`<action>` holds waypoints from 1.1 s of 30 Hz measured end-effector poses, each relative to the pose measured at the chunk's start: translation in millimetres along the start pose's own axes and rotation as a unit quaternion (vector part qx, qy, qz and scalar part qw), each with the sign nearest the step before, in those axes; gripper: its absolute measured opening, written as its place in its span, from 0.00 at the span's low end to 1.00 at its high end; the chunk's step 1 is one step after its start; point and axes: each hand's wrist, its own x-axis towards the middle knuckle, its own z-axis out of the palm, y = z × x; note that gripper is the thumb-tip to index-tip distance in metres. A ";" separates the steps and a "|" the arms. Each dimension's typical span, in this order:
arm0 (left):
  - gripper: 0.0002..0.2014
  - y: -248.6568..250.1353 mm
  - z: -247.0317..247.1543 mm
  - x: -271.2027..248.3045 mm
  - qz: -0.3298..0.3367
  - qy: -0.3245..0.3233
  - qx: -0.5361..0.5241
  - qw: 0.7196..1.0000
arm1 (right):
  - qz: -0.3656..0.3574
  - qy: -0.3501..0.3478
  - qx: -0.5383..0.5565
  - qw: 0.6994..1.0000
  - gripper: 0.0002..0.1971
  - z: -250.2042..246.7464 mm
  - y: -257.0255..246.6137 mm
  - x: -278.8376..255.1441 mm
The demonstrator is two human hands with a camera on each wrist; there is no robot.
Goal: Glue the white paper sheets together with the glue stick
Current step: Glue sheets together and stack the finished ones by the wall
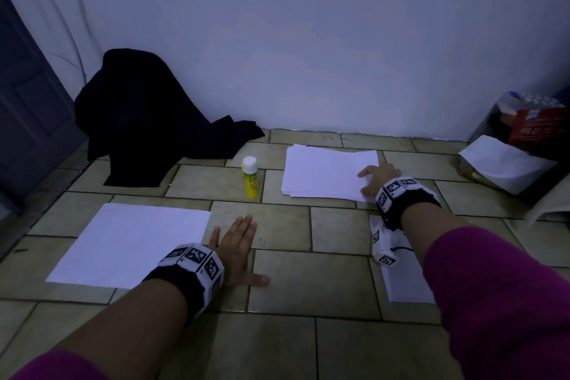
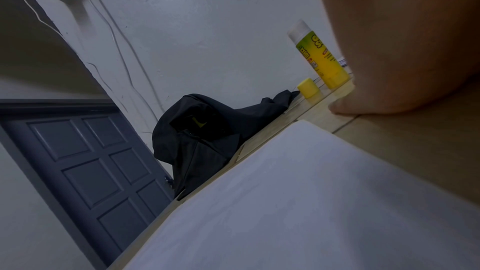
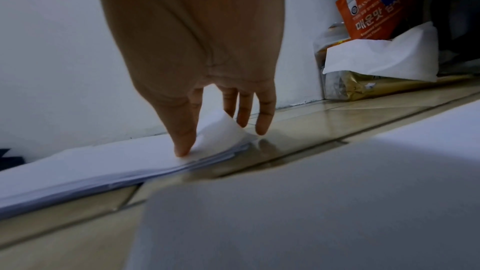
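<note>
Hands on tiled floor (image 1: pixel 339 225)
Left hand (image 1: pixel 237 253) flat, fingers spread; right hand (image 1: pixel 377 179) seemingly pinches a corner of the paper stack (image 1: pixel 327 173).

A home: tiled floor (image 1: pixel 277 281), panelled door (image 2: pixel 91 161), snack packets (image 3: pixel 369 13).

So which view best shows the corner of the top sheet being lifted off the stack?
The right wrist view: the right hand peels the top sheet's corner up from the paper stack, thumb pressing beside it. The head view shows only the hand's back over the stack, hiding the corner. The left wrist view misses it entirely.
</note>
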 end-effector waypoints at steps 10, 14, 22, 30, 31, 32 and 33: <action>0.56 2.7 -0.6 -4.9 -0.012 0.007 0.006 1.000 | -0.013 -0.047 -0.038 0.998 0.32 -13.0 -6.4 -13.6; 0.59 1.3 2.0 -3.1 -0.014 0.010 0.006 1.000 | -0.064 -0.101 0.012 0.993 0.33 -25.0 -4.8 -44.5; 0.57 1.5 4.0 -2.0 -0.018 0.024 0.017 0.999 | -0.046 -0.186 -0.083 0.978 0.46 23.9 18.7 -114.3; 0.57 6.1 5.4 -3.9 -0.035 0.031 0.029 0.998 | -0.027 -0.179 -0.087 0.980 0.73 46.2 19.2 -147.2; 0.56 6.9 5.2 -4.7 -0.036 0.030 0.027 0.999 | -0.026 -0.180 -0.084 0.980 0.75 47.4 19.6 -147.5; 0.55 7.8 4.3 -6.3 -0.038 0.025 0.023 0.999 | -0.026 -0.178 -0.082 0.980 0.77 50.0 20.0 -146.7; 0.55 8.7 4.1 -7.2 -0.041 0.021 0.018 0.999 | -0.024 -0.174 -0.081 0.981 0.78 52.7 20.1 -146.1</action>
